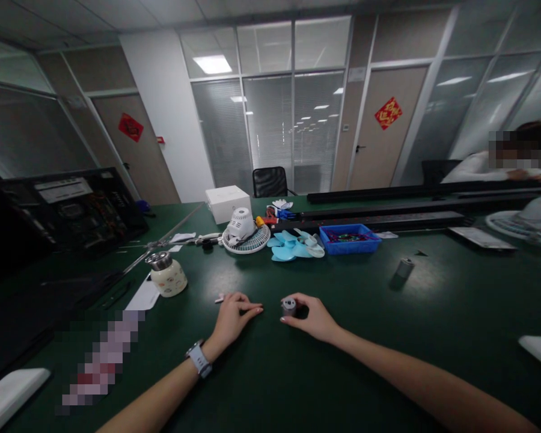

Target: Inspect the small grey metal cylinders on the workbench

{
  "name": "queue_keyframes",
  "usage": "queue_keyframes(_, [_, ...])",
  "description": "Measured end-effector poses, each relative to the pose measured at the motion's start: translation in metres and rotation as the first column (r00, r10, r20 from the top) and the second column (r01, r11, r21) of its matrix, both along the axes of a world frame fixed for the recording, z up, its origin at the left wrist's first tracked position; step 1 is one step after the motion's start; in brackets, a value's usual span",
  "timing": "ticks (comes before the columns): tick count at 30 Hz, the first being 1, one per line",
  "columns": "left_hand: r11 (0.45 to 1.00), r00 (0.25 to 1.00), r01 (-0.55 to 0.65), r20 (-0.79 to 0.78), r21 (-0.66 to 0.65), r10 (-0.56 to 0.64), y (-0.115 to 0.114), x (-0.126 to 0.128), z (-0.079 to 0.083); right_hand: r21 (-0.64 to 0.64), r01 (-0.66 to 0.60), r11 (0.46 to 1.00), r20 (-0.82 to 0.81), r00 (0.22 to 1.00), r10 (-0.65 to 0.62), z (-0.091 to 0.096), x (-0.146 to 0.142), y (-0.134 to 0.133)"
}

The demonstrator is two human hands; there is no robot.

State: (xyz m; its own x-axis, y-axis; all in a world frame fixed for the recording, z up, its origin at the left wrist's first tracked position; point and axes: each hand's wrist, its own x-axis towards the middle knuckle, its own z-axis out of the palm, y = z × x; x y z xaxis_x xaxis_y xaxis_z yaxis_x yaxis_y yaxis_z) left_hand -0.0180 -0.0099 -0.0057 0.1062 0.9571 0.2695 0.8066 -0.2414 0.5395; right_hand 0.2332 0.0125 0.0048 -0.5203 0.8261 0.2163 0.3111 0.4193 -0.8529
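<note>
My right hand holds a small silver cylindrical motor between thumb and fingers. The motor is upright at the tabletop, its round end with dark holes facing up. To its left is my left hand, wearing a wristwatch. Thumb and forefinger of that hand press together in a pinch; anything between them is too small to make out. A small pale pink piece shows beside its knuckles, too small to identify. A second metal cylinder stands farther off to the right.
Across the green table lie light-blue fan blades, a white fan part, a blue bin and a white box. A cream jar stands left. Long black bars lie behind. A person sits far right.
</note>
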Motion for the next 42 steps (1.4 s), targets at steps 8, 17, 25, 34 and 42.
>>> queue_keyframes(8, [0.992, 0.957, -0.128, 0.264, 0.007, 0.122, 0.002, 0.003, -0.003, 0.012, 0.018, 1.000, 0.025, 1.000, -0.018, 0.000, 0.010, 0.003])
queue_keyframes(17, [0.988, 0.919, -0.152, 0.364, -0.030, 0.152, 0.005, 0.002, -0.009, 0.016, 0.339, 0.941, 0.107, 0.935, -0.338, 0.001, 0.142, 0.020])
queue_keyframes(25, [0.988, 0.929, -0.142, 0.337, -0.058, 0.153, 0.007, 0.001, -0.009, -0.004, 0.822, 0.569, 0.120, 0.566, -0.816, -0.019, 0.305, 0.034])
queue_keyframes(34, [0.987, 0.910, -0.161, 0.383, -0.017, 0.155, 0.006, 0.004, -0.008, 0.632, 0.656, 0.414, -0.068, 0.578, -0.813, 0.019, 0.189, 0.013])
queue_keyframes(42, [0.984, 0.899, -0.179, 0.408, 0.003, 0.162, 0.005, 0.003, -0.008, 0.329, -0.080, 0.941, 0.296, 0.955, -0.022, 0.002, -0.030, 0.014])
